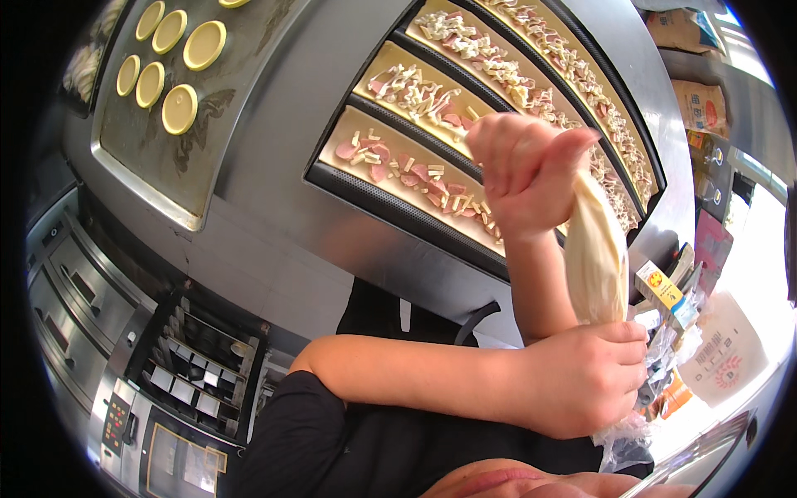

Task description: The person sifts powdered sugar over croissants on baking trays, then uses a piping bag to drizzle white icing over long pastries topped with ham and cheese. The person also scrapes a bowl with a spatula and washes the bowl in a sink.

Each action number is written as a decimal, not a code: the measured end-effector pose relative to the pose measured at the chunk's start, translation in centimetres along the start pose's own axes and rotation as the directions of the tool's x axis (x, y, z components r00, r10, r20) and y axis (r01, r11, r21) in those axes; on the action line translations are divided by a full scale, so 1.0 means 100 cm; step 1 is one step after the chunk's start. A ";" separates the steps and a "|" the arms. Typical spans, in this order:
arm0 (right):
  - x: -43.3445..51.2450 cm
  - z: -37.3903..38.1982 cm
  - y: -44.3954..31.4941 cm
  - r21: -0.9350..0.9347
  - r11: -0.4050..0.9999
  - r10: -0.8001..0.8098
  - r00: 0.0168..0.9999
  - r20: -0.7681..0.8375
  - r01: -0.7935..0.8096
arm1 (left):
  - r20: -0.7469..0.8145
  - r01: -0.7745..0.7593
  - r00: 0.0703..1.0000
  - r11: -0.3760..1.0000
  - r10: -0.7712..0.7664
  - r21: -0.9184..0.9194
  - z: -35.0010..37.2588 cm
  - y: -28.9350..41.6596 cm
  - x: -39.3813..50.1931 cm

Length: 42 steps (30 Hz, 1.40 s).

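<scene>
My left hand (591, 380) grips the upper part of a soft piping bag (598, 249) filled with pale cream; its loose clear plastic end sticks out below that hand. Farther forward, my right hand (529, 168) is closed around the bag's lower part, thumb pointing out, and hides the tip. Under it lies a black perforated baking tray (398, 211) holding several long dough strips. The nearest strip (367, 174) carries ham slices and small pale sticks, with no cream visible. On the second strip (411, 93), squiggles of white cream cover the left part. The farther strips (473, 46) bear cream over the ham.
At the left of the steel table (274, 124) sits a metal baking sheet (215, 137) with several round pale-yellow pieces (180, 109). Ovens (81, 286) stand lower left. A carton (660, 286) and plastic wrappings crowd the right side, near paper sacks (700, 106).
</scene>
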State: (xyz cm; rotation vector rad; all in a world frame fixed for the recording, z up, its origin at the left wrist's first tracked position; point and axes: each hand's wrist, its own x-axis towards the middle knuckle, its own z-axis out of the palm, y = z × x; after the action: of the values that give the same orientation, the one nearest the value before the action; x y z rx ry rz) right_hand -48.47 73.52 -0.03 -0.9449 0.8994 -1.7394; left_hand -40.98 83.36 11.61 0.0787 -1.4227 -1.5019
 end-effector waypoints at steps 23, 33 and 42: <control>-0.041 -0.046 -0.031 0.028 0.999 -0.005 0.951 -0.310 0.014 | 0.168 0.061 0.984 0.996 -0.050 -0.063 0.047 -0.010 -0.005; -0.059 -0.063 -0.047 -0.005 0.999 -0.037 0.937 -0.349 0.038 | 0.208 0.067 0.977 0.994 -0.049 -0.083 0.073 -0.014 -0.008; -0.081 -0.081 -0.061 -0.085 0.995 -0.079 0.955 -0.285 0.057 | 0.274 0.156 0.956 0.974 -0.107 -0.165 0.096 -0.016 -0.012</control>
State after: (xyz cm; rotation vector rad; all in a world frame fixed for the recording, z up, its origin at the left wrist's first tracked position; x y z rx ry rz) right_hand -55.75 84.21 0.11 -0.7893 1.1386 -1.9465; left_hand -47.57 90.53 12.58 -0.1490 -1.5017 -1.8014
